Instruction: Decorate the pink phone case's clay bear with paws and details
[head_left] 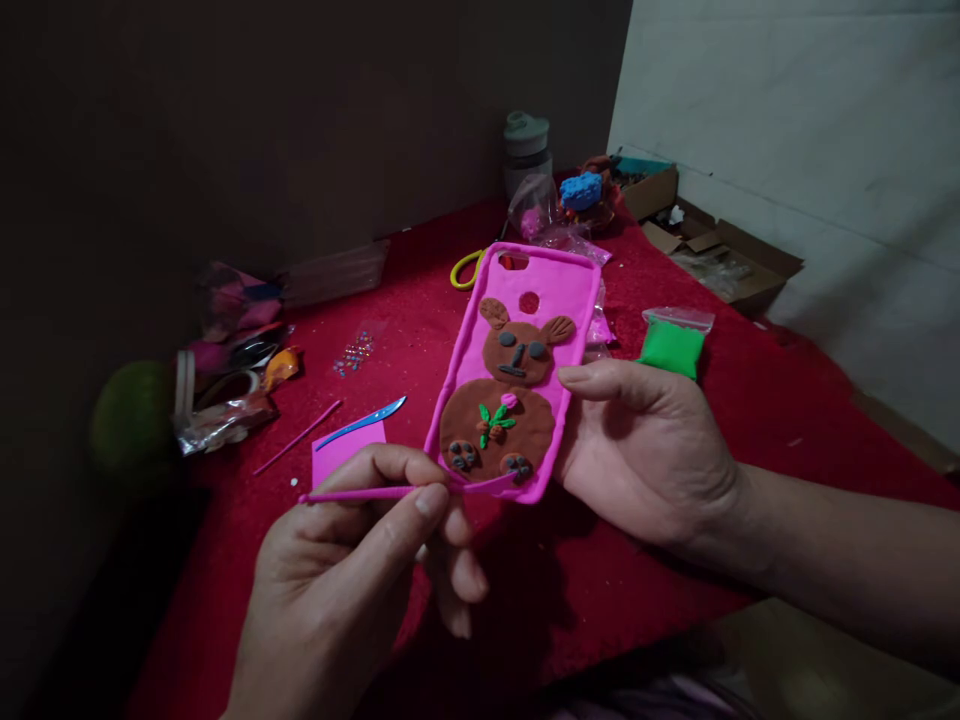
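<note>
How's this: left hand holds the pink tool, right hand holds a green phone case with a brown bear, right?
Not green: the head view shows a pink phone case with a brown bear. The left hand holds the pink tool, the right hand the case.

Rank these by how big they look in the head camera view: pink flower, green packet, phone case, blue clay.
Largest to smallest:
Phone case
Green packet
Blue clay
Pink flower
</note>
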